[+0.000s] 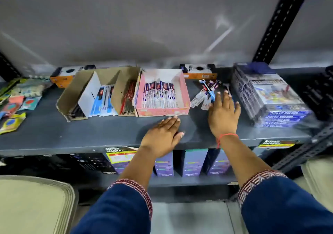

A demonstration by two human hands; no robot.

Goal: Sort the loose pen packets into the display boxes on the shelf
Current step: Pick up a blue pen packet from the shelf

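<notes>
The loose pen packets (205, 94) lay on the shelf (72, 134) right of the pink display box (163, 110), under the spread, empty fingertips of the right hand (223, 114). The left hand (162, 136) rested flat and empty before that box. Shelf tags (276, 143) read "SUPER MARKET".

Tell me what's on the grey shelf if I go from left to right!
Colourful packets → brown cardboard box → white box of blue pen packets → brown box of red pens → pink box → loose pen packets by the right hand → wrapped stack of colour boxes.
</notes>
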